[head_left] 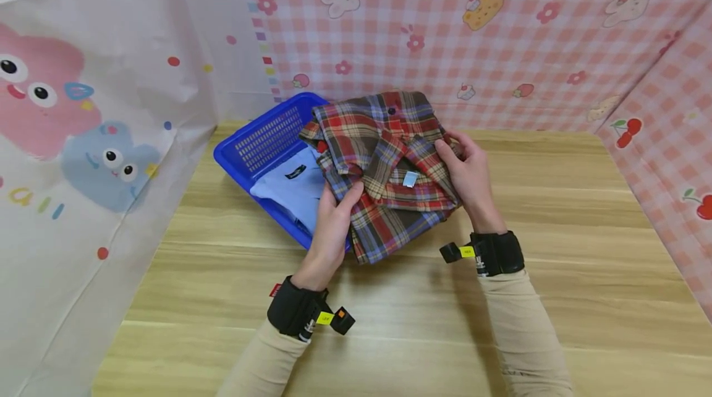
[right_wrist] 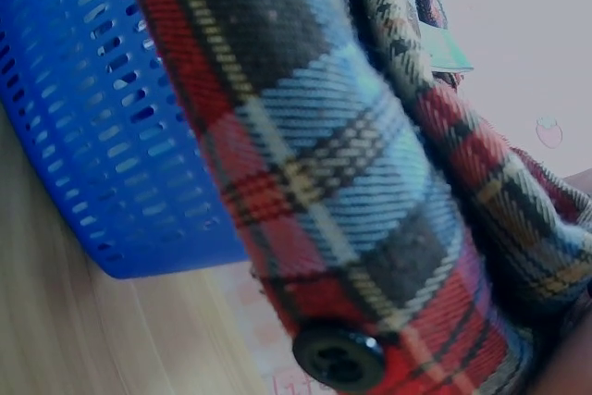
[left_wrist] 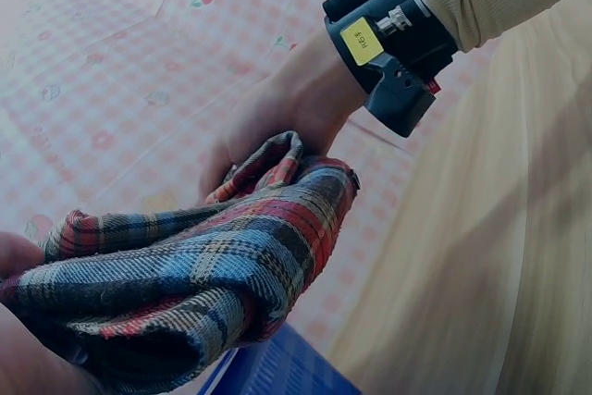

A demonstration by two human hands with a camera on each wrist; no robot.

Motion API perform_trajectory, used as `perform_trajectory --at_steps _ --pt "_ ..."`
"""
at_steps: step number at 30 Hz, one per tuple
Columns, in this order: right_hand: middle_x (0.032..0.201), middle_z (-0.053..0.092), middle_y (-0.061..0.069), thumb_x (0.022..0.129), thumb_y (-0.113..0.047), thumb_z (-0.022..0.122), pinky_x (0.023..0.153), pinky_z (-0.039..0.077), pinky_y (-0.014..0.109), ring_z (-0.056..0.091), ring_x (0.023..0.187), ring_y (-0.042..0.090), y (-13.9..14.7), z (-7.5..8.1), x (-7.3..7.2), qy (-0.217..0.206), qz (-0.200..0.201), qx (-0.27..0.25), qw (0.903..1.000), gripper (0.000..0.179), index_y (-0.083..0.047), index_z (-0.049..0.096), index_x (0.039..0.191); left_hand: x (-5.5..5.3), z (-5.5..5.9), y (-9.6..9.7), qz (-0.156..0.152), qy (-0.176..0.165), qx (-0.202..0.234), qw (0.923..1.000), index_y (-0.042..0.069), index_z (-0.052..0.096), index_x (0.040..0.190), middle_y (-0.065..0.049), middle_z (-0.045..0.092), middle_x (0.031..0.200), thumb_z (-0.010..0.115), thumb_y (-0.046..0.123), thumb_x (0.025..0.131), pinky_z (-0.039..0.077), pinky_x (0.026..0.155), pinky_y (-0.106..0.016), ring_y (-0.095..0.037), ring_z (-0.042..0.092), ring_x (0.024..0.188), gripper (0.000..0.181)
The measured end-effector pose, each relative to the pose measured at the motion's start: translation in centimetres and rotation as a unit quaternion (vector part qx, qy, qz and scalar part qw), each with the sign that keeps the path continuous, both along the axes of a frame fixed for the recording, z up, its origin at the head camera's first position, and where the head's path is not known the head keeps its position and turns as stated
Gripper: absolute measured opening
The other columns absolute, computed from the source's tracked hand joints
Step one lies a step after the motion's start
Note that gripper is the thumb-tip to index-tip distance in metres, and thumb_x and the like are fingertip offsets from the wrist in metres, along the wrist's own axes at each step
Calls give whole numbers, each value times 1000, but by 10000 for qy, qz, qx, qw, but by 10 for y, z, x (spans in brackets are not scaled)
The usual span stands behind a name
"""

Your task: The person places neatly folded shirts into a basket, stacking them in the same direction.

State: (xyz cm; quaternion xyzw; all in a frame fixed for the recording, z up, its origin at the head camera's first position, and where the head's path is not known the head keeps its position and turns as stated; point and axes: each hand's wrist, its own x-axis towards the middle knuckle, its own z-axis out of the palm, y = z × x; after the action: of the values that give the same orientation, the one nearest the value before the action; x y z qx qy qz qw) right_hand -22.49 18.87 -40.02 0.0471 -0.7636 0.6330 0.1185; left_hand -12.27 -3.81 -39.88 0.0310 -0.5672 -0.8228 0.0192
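Note:
A folded plaid shirt (head_left: 384, 156) in red, grey, blue and cream is held up by both hands over the right part of a blue plastic basket (head_left: 236, 156). My left hand (head_left: 332, 224) grips its near left edge, thumb on top and the other fingers hidden beneath. At the right edge my right hand (head_left: 470, 174) pinches the cloth the same way. A small pale label (head_left: 410, 179) shows near the collar. Inside the basket lies a light blue garment (head_left: 289, 190) with a dark neck label, partly covered by the shirt. A black button (right_wrist: 339, 355) shows close up in the right wrist view.
The basket stands on a wood-grain table (head_left: 556, 199), toward its far left. A pink checked cloth wall (head_left: 423, 69) rises behind the table, and a white cartoon-print cloth (head_left: 133, 230) hangs along the left. Both wrists wear black camera straps (head_left: 297, 307).

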Motion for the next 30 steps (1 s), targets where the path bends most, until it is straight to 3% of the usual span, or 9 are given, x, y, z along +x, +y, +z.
perform_trajectory --at_steps 23,30 --pt "92 67 -7 103 -24 65 72 49 21 61 80 8 -32 0 -7 -33 713 17 9974 41 -7 62 140 4 -1 -29 377 34 16 9993 12 34 154 -7 49 149 55 16 106 32 121 -36 -20 46 137 53" --pt "104 69 9 104 -27 64 78 48 23 61 87 10 -40 0 -8 -67 851 147 9962 43 -10 60 144 3 0 -36 506 68 45 9987 12 33 156 -6 47 151 57 17 105 31 121 -35 -19 45 137 57"
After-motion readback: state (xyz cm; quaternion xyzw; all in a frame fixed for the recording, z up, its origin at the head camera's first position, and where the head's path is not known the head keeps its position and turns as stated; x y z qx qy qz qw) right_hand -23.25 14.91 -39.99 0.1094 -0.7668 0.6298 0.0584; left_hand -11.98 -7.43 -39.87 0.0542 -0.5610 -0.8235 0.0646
